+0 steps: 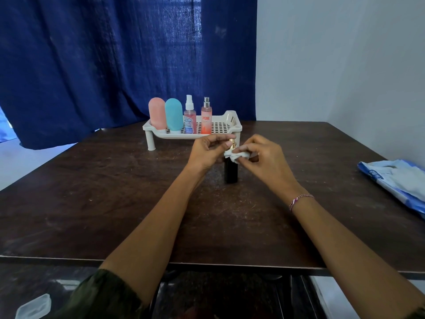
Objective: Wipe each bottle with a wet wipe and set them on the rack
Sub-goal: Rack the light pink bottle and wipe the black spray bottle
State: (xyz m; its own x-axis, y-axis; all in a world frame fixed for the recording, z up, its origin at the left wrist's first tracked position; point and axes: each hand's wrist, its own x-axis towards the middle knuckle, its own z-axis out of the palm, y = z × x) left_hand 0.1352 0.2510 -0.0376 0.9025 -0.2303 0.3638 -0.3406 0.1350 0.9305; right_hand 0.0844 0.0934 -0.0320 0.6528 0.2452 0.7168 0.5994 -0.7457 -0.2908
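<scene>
A black bottle (230,172) with a gold top stands upright on the dark table (115,203), just in front of the rack. My left hand (207,150) pinches its top with fingertips. My right hand (262,157) holds a crumpled white wet wipe (236,155) against the bottle's upper part. The white perforated rack (227,125) stands at the table's far middle. On its left half stand a pink bottle (157,113), a teal bottle (173,116) and two pink spray bottles (190,118) (206,118).
A blue and white wipes pack (395,178) lies at the table's right edge. A blue curtain (103,65) hangs behind the table and a white wall is to the right. A clear plastic lid (33,306) lies below the table's front edge at lower left.
</scene>
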